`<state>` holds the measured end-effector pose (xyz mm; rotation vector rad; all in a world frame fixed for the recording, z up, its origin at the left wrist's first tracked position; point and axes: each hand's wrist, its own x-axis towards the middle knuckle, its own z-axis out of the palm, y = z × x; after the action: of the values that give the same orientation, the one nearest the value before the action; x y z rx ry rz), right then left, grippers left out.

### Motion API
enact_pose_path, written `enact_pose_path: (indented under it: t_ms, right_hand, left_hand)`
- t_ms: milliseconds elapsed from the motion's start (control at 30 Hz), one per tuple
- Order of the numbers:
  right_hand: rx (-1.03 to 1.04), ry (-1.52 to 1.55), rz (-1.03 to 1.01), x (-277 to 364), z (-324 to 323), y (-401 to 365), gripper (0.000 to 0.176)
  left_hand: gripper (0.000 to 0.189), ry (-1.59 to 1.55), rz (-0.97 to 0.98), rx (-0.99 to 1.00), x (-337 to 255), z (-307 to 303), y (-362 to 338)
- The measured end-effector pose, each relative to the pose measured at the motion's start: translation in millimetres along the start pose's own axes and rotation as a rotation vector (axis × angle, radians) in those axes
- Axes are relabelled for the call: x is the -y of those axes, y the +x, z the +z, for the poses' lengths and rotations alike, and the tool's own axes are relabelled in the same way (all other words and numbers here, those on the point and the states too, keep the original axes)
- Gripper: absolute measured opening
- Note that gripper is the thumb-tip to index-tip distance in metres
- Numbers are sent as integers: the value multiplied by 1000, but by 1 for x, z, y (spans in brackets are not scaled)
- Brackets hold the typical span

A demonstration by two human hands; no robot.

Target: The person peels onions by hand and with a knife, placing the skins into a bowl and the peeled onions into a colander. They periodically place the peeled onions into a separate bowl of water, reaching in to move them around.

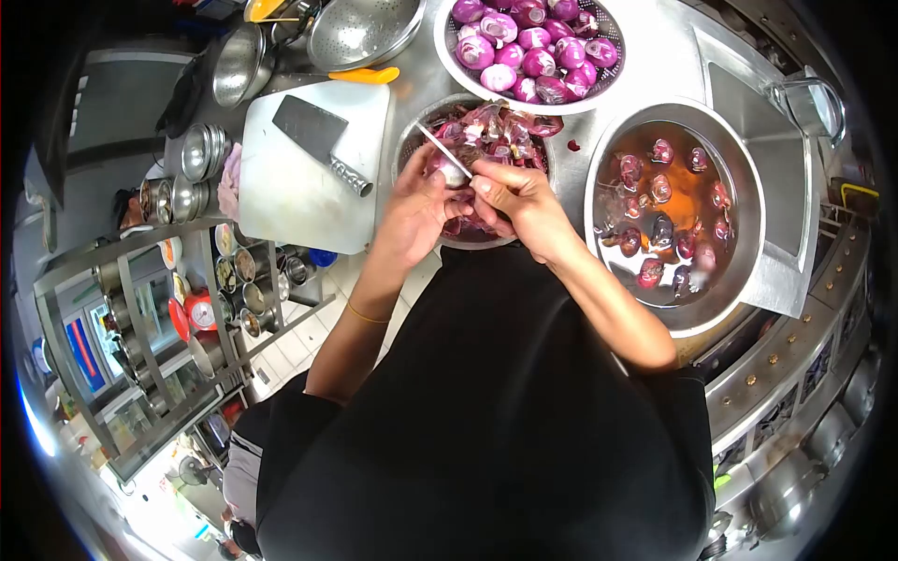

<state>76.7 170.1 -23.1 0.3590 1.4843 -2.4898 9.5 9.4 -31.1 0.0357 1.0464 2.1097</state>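
My left hand (413,215) cups a red onion (453,174), its fingers curled around it. Closed on a small knife, my right hand (526,204) holds it against the onion; the thin blade (441,148) slants up to the left and the handle is mostly hidden. Both hands are over a metal bowl (479,245) heaped with purple onion skins (510,131). Behind it stands a metal colander (452,67) full of peeled red onions (535,64). To the right, a large steel basin (591,234) contains several unpeeled onions (660,189) in brownish water.
At left a white cutting board (299,208) carries a cleaver (313,126). Beyond it are a yellow-handled tool (365,76), an empty colander (360,37) and stacked metal bowls (241,70). A sink (762,140) with a clear jug (816,110) lies at far right.
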Motion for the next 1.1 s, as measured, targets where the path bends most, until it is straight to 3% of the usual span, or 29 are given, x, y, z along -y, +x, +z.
enact_pose_path:
  t_ms: [33, 100, 133, 233, 267, 300, 367, 400, 433, 533, 600, 733, 933, 1100]
  right_hand:
    - [2, -5, 11, 1, 0, 0, 15]
    - [40, 145, 82, 5, 1, -1, 14]
    - [28, 267, 87, 5, -3, 0, 27]
    - [-51, 400, 9, 20, -22, 8, 20]
    - [-54, 370, 8, 24, -24, 9, 31]
    - [-48, 367, 13, 22, -21, 11, 31]
    - [-100, 100, 145, 17, -16, 13, 46]
    - [25, -63, 172, 13, -18, 18, 48]
    - [23, -144, 197, 7, -18, 21, 50]
    - [-41, -288, 185, 6, -18, 21, 46]
    - [-80, -516, 78, 4, -22, 20, 29]
    - [-206, -367, -85, -3, -4, 8, 15]
    - [-105, -453, -149, -9, 12, -1, 32]
    - [-91, -443, -146, -10, 12, -4, 38]
  left_hand:
    - [46, -10, 0, -7, 3, -4, 0]
    - [44, 151, 179, -42, 9, -13, 3]
    - [45, 149, 214, 0, 6, -13, 2]
    - [49, 213, 192, 36, -6, -20, -10]
    - [53, 234, 182, 58, -11, -19, -14]
    - [53, 232, 187, 52, -13, -21, -15]
    - [57, 20, 134, 130, -15, -25, -13]
    - [57, 15, 126, 146, -14, -30, -10]
    - [57, 11, 128, 147, -12, -34, -10]
    - [52, -47, 140, 39, -12, -36, -9]
    - [41, -128, 164, -90, -13, -29, -10]
    - [36, -241, 110, -44, -12, -31, -7]
    - [32, -251, 81, -21, -7, -17, -5]
    - [33, -104, 197, -55, -3, -4, -5]
